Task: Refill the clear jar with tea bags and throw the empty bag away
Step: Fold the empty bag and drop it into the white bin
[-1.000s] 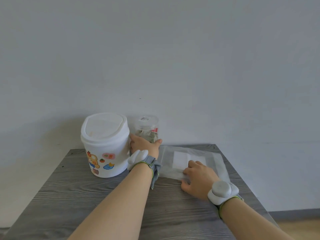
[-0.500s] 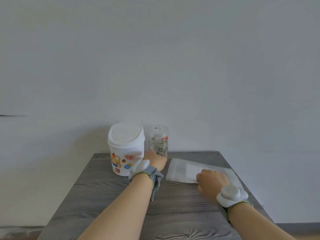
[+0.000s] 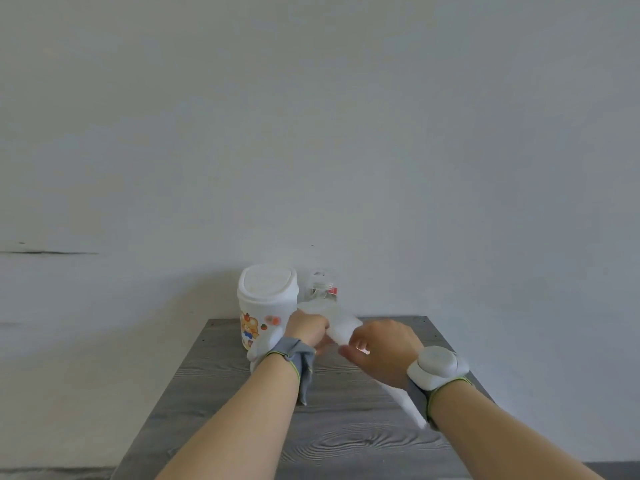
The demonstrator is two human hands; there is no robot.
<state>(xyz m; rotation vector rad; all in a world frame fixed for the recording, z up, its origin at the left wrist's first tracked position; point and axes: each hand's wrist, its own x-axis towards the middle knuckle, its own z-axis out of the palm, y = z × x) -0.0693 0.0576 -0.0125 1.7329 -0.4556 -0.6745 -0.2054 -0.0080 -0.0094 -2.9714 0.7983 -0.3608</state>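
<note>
The white translucent bag is lifted off the table and held between both hands. My left hand grips its upper end and my right hand grips it lower down, with the bag's tail hanging under my right wrist. Behind the bag the clear jar stands at the table's far edge, its lower part hidden by the bag. The white lidded bin with cartoon stickers stands just left of the jar, its lid closed.
The grey wood-grain table stretches toward me with bare surface between my forearms. A plain pale wall rises right behind the bin and jar. Both wrists wear white sensor bands.
My left hand left the jar and joined my right hand on the bag. The bag, flat on the table before, is now lifted and bunched between both hands. The camera pulled back.
</note>
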